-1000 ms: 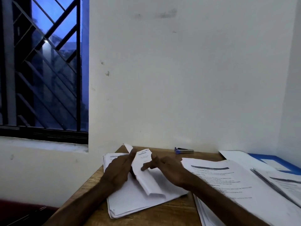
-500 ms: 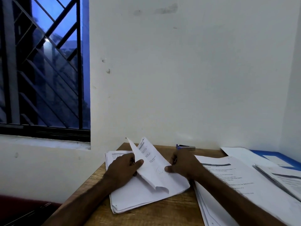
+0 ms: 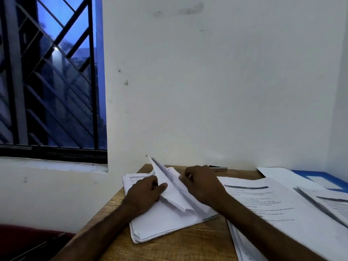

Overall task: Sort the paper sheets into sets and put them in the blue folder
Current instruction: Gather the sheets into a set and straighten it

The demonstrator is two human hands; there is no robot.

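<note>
Peeling lifted sheets point(image 3: 170, 188) off the paper stack point(image 3: 162, 223) for sorting, left hand point(image 3: 145, 194) grip pinches them raised; right hand point(image 3: 202, 183) grip meets their edge, closure indeterminate. The blue folder point(image 3: 324, 178) lies right of the paper stack, well apart.

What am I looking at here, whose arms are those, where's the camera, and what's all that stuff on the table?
No machine here: a person is working bare-handed. The one picture comes from a camera worn on that person's head, looking forward and down. On the wooden table lies a stack of paper. The left hand pinches a few raised sheets from its top; the right hand touches them from the other side, though whether it grips is unclear. To the right lies a second pile of printed pages, and beyond it a blue folder partly under paper. What looks like a stapler sits by the wall.
</note>
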